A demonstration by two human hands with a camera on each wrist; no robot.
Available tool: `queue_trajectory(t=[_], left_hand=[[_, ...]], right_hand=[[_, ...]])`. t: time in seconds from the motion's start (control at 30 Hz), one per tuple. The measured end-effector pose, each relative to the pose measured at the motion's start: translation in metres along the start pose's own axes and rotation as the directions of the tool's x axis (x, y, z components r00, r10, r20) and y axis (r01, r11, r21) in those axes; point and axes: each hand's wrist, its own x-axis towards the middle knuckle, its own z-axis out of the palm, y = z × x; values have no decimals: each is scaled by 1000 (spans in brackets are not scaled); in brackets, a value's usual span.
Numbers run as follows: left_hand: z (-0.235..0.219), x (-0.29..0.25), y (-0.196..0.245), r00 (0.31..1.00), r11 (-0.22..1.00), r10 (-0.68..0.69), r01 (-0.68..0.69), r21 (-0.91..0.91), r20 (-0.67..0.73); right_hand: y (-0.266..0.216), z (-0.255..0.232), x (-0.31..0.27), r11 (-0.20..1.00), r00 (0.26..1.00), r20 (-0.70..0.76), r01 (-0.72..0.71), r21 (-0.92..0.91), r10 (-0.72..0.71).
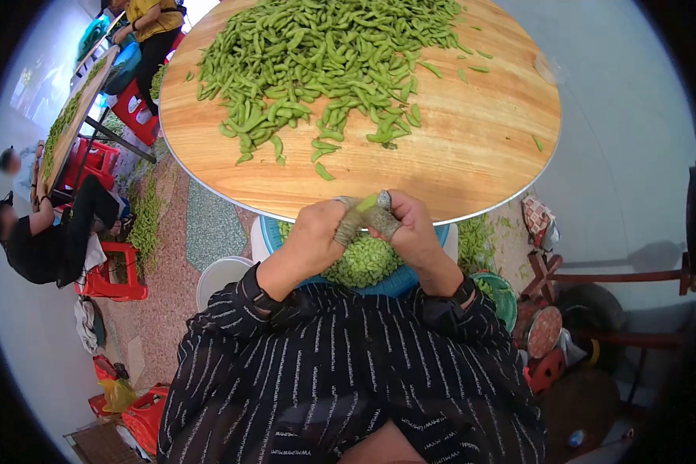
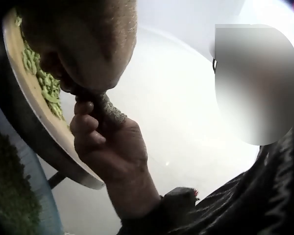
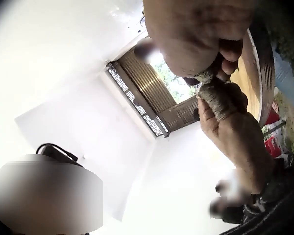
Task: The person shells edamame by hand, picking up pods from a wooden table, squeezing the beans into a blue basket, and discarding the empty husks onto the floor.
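Both hands meet just in front of the round table's near edge, with a green soybean pod (image 1: 367, 203) between them. My left hand (image 1: 309, 233) pinches the pod from the left, its thumb wrapped in grey-green cloth. From the other side my right hand (image 1: 414, 234) grips it, also with a wrapped thumb (image 1: 388, 220). In the wrist views the fingers largely hide the pod. Below the hands, a blue basin (image 1: 398, 284) holds a heap of shelled green beans (image 1: 363, 261). A large pile of unshelled pods (image 1: 325, 54) covers the far part of the wooden tabletop (image 1: 487, 116).
A white bucket (image 1: 223, 278) stands left of the basin, a green basket (image 1: 503, 298) to its right. Loose pods (image 1: 145, 216) lie on the floor. At left, people sit and stand by another table (image 1: 73, 116) with red stools (image 1: 116, 274). A wooden frame (image 1: 545, 274) is at right.
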Motion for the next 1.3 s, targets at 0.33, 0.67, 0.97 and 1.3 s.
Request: queue_trajectory(t=[0.33, 0.67, 0.97, 1.3], left_hand=[[-4, -8, 5, 878, 739, -421, 477, -475, 227], [-6, -15, -3, 850, 575, -373, 527, -626, 373], [-15, -22, 7, 779, 813, -440, 557, -171, 448], [-42, 54, -76, 1000, 956, 16, -18, 294, 9]], right_hand=[[4, -7, -5, 839, 970, 79, 238, -488, -229], [-9, -4, -6, 827, 951, 244, 287, -483, -188], [-14, -12, -22, 736, 974, 115, 224, -639, -196], [-7, -153, -153, 8, 924, -326, -334, -942, 202]])
